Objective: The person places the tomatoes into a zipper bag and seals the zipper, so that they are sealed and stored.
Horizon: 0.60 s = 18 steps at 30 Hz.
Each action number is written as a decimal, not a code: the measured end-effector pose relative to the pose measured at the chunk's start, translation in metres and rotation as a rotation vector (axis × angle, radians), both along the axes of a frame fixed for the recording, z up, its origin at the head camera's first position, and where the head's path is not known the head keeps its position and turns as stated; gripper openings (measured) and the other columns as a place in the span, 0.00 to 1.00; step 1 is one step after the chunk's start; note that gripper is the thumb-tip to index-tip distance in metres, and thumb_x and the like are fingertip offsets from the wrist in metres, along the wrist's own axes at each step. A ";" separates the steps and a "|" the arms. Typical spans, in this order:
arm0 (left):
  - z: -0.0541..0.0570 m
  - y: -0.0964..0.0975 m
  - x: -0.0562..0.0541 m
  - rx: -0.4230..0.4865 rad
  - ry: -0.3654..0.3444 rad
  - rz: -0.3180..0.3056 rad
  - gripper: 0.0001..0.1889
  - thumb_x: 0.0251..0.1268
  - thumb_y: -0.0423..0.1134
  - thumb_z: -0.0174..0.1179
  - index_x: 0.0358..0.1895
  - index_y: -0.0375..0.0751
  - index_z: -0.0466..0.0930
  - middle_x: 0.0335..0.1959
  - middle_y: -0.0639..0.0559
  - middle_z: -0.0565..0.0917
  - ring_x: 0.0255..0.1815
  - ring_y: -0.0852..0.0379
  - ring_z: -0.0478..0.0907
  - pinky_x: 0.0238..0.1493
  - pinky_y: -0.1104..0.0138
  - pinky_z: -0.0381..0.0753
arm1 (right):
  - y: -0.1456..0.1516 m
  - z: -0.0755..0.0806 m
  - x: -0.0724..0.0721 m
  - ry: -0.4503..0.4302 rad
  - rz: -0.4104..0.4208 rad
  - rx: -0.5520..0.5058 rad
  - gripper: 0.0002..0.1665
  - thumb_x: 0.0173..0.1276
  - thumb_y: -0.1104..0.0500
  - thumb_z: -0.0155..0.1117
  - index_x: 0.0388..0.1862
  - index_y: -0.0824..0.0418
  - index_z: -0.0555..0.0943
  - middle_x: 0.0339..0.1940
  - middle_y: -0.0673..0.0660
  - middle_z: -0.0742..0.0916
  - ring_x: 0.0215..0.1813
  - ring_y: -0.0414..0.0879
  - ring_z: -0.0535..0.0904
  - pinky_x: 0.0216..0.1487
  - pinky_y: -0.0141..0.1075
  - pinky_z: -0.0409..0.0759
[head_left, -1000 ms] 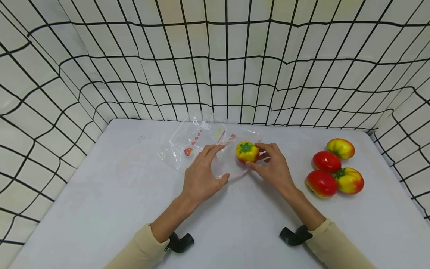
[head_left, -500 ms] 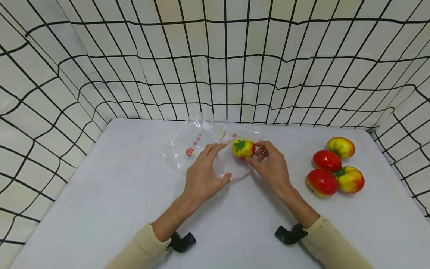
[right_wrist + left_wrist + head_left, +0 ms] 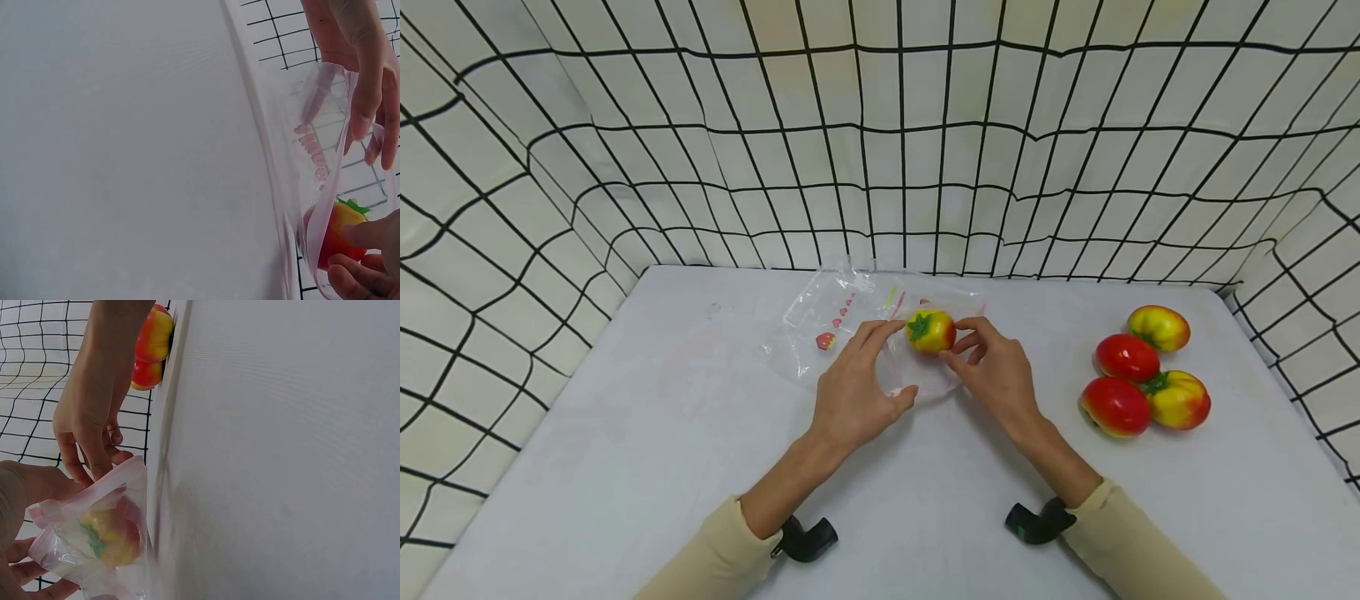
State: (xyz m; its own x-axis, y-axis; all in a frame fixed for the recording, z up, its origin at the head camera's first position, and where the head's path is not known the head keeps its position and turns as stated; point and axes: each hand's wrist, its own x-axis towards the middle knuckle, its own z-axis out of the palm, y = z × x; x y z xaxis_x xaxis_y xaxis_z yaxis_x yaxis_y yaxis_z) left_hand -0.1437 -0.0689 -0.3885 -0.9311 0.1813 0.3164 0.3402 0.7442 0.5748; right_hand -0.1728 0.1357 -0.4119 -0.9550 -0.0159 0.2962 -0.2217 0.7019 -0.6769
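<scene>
The right hand (image 3: 997, 377) pinches a fruit (image 3: 930, 332) at the mouth of the clear bag (image 3: 820, 312); the left hand (image 3: 853, 392) touches it, fingers spread; four more fruits (image 3: 1127, 359) lie right of it.

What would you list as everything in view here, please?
Table: 1, white, foreground.
Net: 1, black, behind and beside table.
Backing: count unclear, whitish, behind net.
Bag: 1, clear, pink rim, table's far middle.
Held fruit: 1, yellow and red, in the bag's mouth.
Red fruits: 2, mostly red, table's right.
Yellow fruits: 2, yellow and red, beside those.
Bent pieces: 2, black, at the wrists.
Sleeves: 2, cream, forearms.
Left-hand grip: 1, bare, at bag's mouth.
Right-hand grip: 1, bare, pinching held fruit.
</scene>
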 end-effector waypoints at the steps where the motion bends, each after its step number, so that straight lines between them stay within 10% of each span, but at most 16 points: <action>1: 0.000 0.000 0.000 0.000 -0.001 -0.002 0.42 0.51 0.43 0.80 0.73 0.52 0.73 0.70 0.55 0.77 0.65 0.52 0.81 0.45 0.57 0.92 | -0.001 0.000 0.000 -0.002 0.007 0.000 0.27 0.63 0.55 0.80 0.59 0.57 0.82 0.37 0.56 0.94 0.31 0.47 0.81 0.37 0.33 0.73; 18: 0.000 -0.004 0.000 -0.006 0.019 -0.023 0.41 0.52 0.43 0.79 0.73 0.51 0.73 0.71 0.54 0.76 0.66 0.51 0.81 0.46 0.57 0.92 | -0.010 -0.002 0.000 -0.033 0.120 -0.055 0.29 0.66 0.60 0.76 0.66 0.61 0.82 0.46 0.58 0.94 0.34 0.47 0.84 0.30 0.28 0.78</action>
